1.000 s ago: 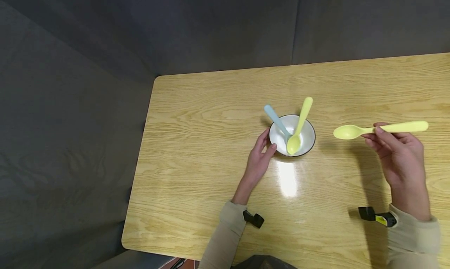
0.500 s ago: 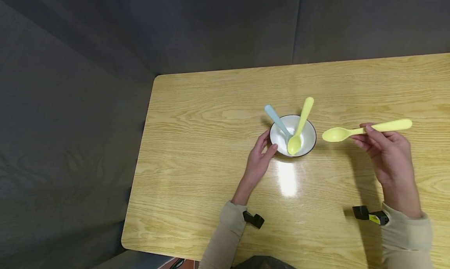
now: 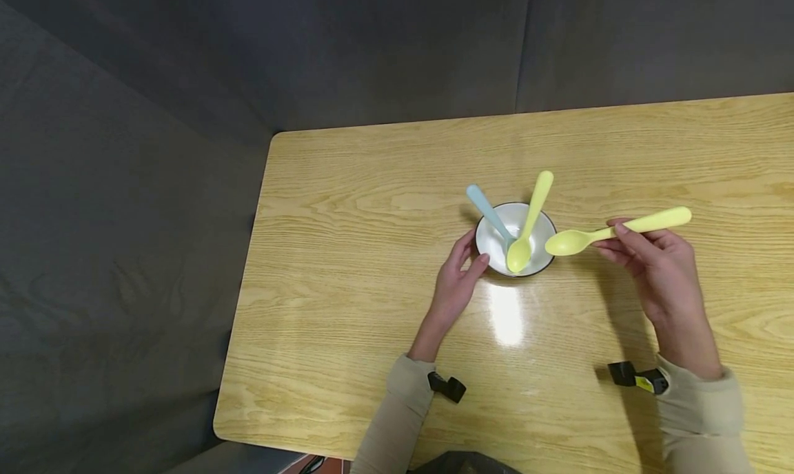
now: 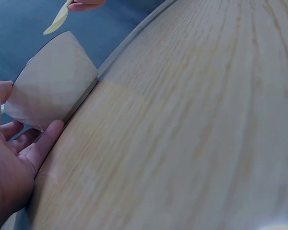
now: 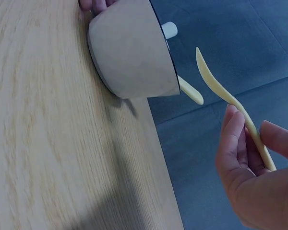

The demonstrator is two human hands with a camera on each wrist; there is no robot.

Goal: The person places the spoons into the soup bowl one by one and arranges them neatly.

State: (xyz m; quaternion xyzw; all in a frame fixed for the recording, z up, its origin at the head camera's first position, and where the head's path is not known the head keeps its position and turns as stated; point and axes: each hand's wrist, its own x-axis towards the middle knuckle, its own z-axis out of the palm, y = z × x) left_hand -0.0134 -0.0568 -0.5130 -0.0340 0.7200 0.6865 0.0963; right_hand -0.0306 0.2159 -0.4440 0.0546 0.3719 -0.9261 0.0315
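Note:
A white bowl (image 3: pixel 543 251) with a dark rim stands on the table, holding a light blue spoon (image 3: pixel 486 209) and a yellow spoon (image 3: pixel 536 205). Both handles stick out over its far rim. My left hand (image 3: pixel 455 281) holds the bowl's left side, thumb at the rim and fingers around the outer wall (image 4: pixel 53 76). Between thumb and fingers, my right hand (image 3: pixel 664 277) pinches a second yellow spoon (image 3: pixel 657 220) by its handle. That spoon's head overlaps the bowl's right rim in the head view; in the right wrist view it is raised above the rim.
The wooden table (image 3: pixel 347 253) has a rounded left end. Dark cloth (image 3: pixel 397 47) hangs behind its far edge and along the left side. A black wrist camera (image 3: pixel 448 386) sits at the left sleeve, another (image 3: pixel 639 377) at the right.
My right hand has moved left with its yellow spoon, bringing the spoon's head from well right of the bowl to its right rim. The left hand and the bowl have stayed nearly still.

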